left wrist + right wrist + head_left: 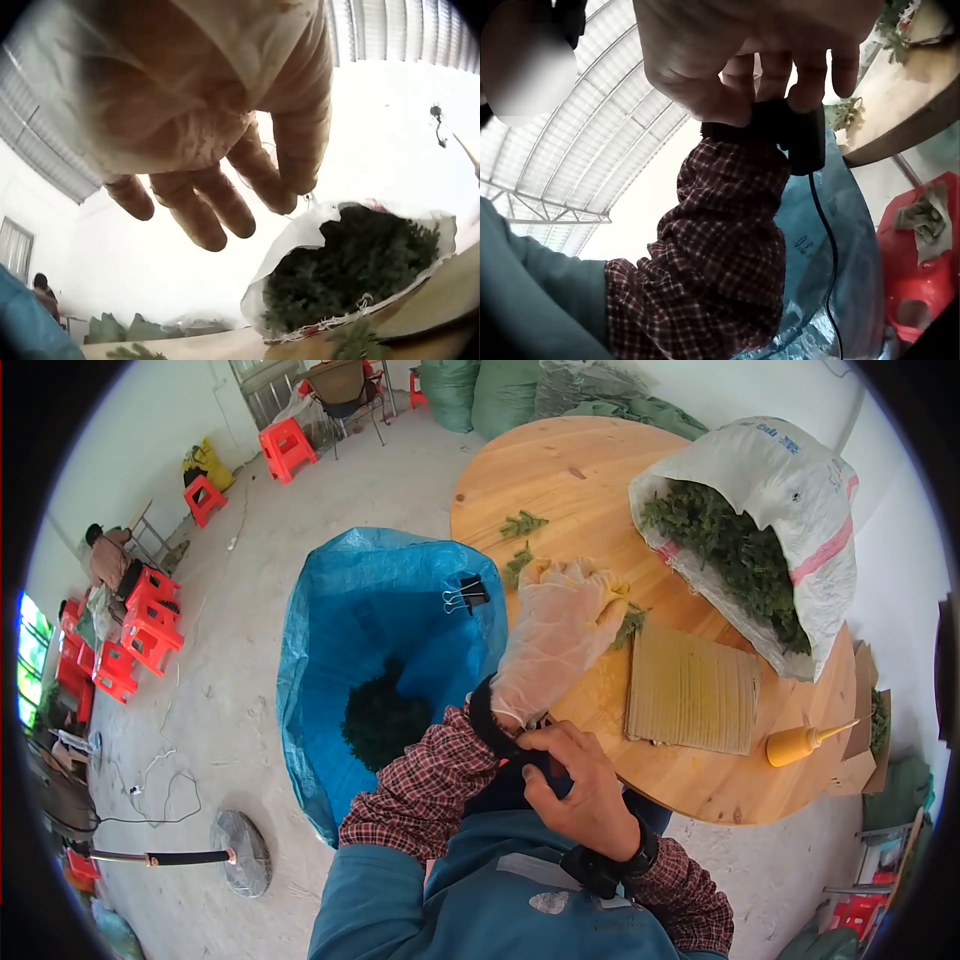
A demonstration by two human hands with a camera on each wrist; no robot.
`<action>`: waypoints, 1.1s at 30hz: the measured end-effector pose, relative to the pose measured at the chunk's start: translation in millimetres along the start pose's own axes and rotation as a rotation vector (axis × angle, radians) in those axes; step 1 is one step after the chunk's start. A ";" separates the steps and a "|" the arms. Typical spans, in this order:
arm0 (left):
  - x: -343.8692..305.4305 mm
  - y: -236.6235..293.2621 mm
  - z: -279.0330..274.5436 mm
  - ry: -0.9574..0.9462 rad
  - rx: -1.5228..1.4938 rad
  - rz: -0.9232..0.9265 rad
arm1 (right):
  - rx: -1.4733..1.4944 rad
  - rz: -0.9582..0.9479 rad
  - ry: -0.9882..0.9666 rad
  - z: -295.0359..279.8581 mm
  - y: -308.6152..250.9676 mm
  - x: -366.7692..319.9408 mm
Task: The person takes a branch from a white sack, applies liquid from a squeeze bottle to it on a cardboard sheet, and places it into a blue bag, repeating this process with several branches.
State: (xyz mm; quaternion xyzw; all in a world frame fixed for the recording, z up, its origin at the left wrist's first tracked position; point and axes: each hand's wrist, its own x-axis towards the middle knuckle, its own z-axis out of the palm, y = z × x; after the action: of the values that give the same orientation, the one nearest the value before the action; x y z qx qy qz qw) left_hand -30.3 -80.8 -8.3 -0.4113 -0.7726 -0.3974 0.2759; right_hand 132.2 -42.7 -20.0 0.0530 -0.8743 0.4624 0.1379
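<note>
In a thin translucent glove, my left hand (pixel 562 628) hangs over the table's near edge with its fingers (pixel 196 217) loosely bent and nothing in them. My bare right hand (pixel 585 795) is at the left wrist. Its thumb and fingertips grip the small black wrist camera (pixel 806 142) on the dark wristband (pixel 487 720), over the plaid cuff. A black cable (pixel 827 247) trails down from that camera. Beside the left forearm stands an open blue woven bag (pixel 300 630) with dark green foliage (pixel 385 715) inside. Green sprigs (pixel 524 524) lie near the gloved hand.
On the round wooden table (pixel 560 470), a white sack (pixel 800 490) spills evergreen branches (pixel 725 550). A cardboard piece (pixel 692 688) and a yellow squeeze bottle (pixel 795 745) lie nearer. A black binder clip (pixel 468 594) grips the blue bag's rim. Red stools (pixel 152 632) and a seated person (pixel 110 555) are far left.
</note>
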 end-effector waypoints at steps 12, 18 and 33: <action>6.5 36.5 -19.2 -0.231 -0.221 0.165 | -0.272 -0.208 0.051 6.5 19.9 -2.8; -10.3 82.9 -34.3 -0.319 -0.264 0.421 | -0.174 -0.120 -0.118 14.3 49.6 -32.1; -62.3 132.7 -28.0 -0.581 -0.626 0.517 | 0.112 0.070 -0.001 -24.3 24.3 -35.2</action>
State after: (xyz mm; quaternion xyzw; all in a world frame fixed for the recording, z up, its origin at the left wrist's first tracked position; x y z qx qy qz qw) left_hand 117.6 -84.3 11.0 -0.7462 -0.5337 -0.3979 0.0022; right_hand 165.2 -10.1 -36.5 0.0303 -0.8485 0.5151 0.1180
